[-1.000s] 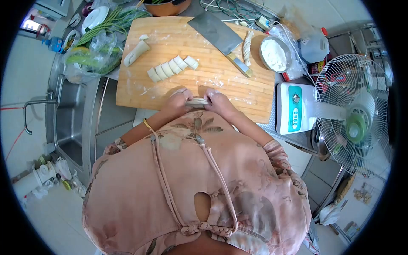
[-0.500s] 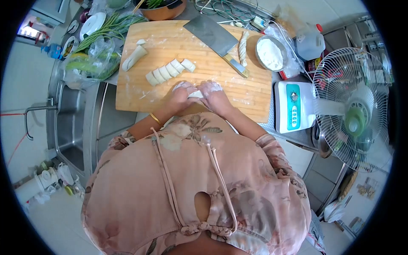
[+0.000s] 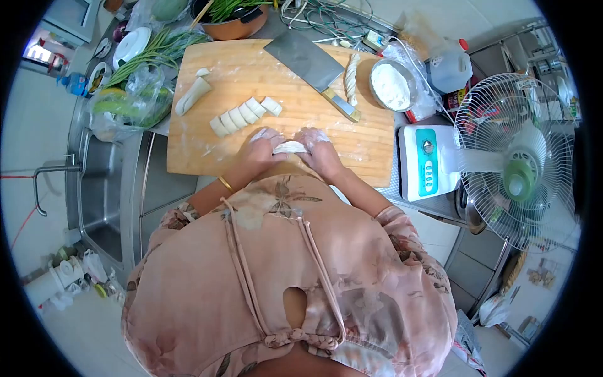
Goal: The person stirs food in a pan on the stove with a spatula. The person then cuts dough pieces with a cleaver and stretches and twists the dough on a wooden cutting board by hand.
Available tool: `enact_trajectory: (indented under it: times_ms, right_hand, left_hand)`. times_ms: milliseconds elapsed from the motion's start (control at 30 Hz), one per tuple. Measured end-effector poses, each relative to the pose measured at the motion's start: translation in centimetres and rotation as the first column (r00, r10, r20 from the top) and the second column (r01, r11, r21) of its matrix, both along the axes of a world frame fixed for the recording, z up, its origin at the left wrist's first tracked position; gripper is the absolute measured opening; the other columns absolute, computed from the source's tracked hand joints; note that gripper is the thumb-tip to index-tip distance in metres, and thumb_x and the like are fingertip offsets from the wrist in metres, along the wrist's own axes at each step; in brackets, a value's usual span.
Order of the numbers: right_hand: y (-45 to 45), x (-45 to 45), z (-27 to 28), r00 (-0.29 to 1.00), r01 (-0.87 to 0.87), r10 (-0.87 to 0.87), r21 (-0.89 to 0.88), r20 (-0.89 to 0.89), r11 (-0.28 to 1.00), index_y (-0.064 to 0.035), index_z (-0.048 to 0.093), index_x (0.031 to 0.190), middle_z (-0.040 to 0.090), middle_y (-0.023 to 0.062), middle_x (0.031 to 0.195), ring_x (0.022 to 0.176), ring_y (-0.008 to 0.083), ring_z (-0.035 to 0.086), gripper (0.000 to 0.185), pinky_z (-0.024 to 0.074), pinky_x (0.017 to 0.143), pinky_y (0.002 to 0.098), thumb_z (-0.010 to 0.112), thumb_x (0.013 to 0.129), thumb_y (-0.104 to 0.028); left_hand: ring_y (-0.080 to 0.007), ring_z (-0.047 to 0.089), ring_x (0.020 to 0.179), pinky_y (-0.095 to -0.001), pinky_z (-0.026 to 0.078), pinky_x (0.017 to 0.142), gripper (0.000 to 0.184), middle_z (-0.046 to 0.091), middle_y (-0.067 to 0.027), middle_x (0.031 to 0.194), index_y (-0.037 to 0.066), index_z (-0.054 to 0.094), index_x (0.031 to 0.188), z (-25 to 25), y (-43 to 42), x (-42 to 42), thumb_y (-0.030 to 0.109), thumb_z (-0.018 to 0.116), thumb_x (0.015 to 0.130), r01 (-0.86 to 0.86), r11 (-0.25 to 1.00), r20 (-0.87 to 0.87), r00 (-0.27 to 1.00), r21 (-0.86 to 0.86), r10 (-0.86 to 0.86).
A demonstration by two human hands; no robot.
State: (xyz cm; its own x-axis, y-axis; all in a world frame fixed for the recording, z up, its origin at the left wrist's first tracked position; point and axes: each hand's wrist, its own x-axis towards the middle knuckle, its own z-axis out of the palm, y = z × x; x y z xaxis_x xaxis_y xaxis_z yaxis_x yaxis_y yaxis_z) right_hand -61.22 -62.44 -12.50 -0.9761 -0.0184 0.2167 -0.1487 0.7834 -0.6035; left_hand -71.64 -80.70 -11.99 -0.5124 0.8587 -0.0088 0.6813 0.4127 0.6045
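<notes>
A short strip of white dough (image 3: pixel 290 147) spans the gap between my two hands at the near edge of the wooden board (image 3: pixel 361 147). My left hand (image 3: pixel 262 147) has its floury fingers closed on the strip's left end. On the right end, my right hand (image 3: pixel 319 151) grips in the same way, with flour over its knuckles. Just beyond my left hand, several cut dough pieces (image 3: pixel 235 119) lie in a slanting row. An uncut dough roll (image 3: pixel 193 95) rests at the board's left, with a small dough bit (image 3: pixel 202 72) at its far end.
A cleaver (image 3: pixel 306 60) lies across the far side of the board. Right of it are a twisted dough rope (image 3: pixel 352 78) and a bowl of flour (image 3: pixel 392 87). A white appliance (image 3: pixel 430 162) and a fan (image 3: pixel 518 166) stand right; a sink (image 3: pixel 100 195) is left.
My hands have moved a little apart, and more of the dough strip shows between them, looking longer. The whole view has shifted slightly; the cut pieces and cleaver keep their places on the board.
</notes>
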Motion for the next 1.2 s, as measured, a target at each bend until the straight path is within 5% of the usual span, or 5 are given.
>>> enact_trajectory:
  times_ms: [433,633,800,1067,1200]
  right_hand:
    - [-0.4,-0.1,1.0,0.905,0.239,0.098,-0.688,0.413,0.686,-0.0008,0.061,0.107,0.065,0.0089,0.094,0.081,0.0169,0.061,0.032,0.0488,0.071,0.0300,0.069,0.077,-0.009]
    - [2.0,0.1,0.9,0.701,0.433,0.302,-0.722,0.646,0.540,0.0017,0.064,0.098,0.064,0.0045,0.082,0.069,0.0095,0.058,0.025,0.0461,0.060,0.0235,0.070,0.076,-0.009]
    - [2.0,0.6,0.7,0.711,0.403,0.343,-0.756,0.613,0.515,0.0013,0.064,0.089,0.064,0.0047,0.073,0.063,0.0092,0.057,0.018,0.0401,0.051,0.0196,0.070,0.076,-0.011]
    - [3.0,0.1,2.0,0.714,0.385,0.085,-0.490,0.695,0.782,-0.0002,0.063,0.091,0.064,0.0065,0.075,0.069,0.0138,0.061,0.023,0.0454,0.058,0.0267,0.068,0.078,-0.019]
    - [4.6,-1.6,1.6,0.911,0.389,-0.410,0.235,0.048,0.891,-0.0014,0.059,0.106,0.063,0.0119,0.098,0.097,0.0249,0.058,0.036,0.0448,0.081,0.0384,0.066,0.077,-0.020]
  left_hand:
    - [-0.0268,0.061,0.081,-0.0362,0.047,0.075,0.028,0.063,-0.0142,0.089,0.004,0.062,0.101,1.9,1.2,0.3,0.017,0.063,0.076,-0.044,0.998,0.371,0.928,0.041,0.026]
    - [-0.0090,0.059,0.065,-0.0240,0.047,0.057,0.023,0.064,-0.0044,0.080,-0.003,0.063,0.098,1.6,1.0,-0.7,0.012,0.067,0.080,-0.104,0.991,0.842,0.524,-0.087,0.129]
    - [-0.0065,0.055,0.055,-0.0203,0.042,0.050,0.020,0.062,-0.0022,0.071,-0.001,0.064,0.096,2.0,1.2,-0.7,0.013,0.065,0.082,-0.114,0.987,0.874,0.461,-0.115,0.155]
    - [-0.0073,0.054,0.055,-0.0218,0.042,0.050,0.020,0.063,-0.0037,0.070,-0.001,0.067,0.091,1.9,0.7,-1.2,0.015,0.067,0.080,-0.109,0.959,0.787,0.551,-0.261,0.276]
    - [-0.0092,0.054,0.058,-0.0245,0.043,0.052,0.021,0.062,-0.0048,0.069,-0.002,0.066,0.085,0.0,-0.3,-1.8,0.018,0.070,0.076,-0.183,0.963,0.655,0.707,-0.198,0.269]
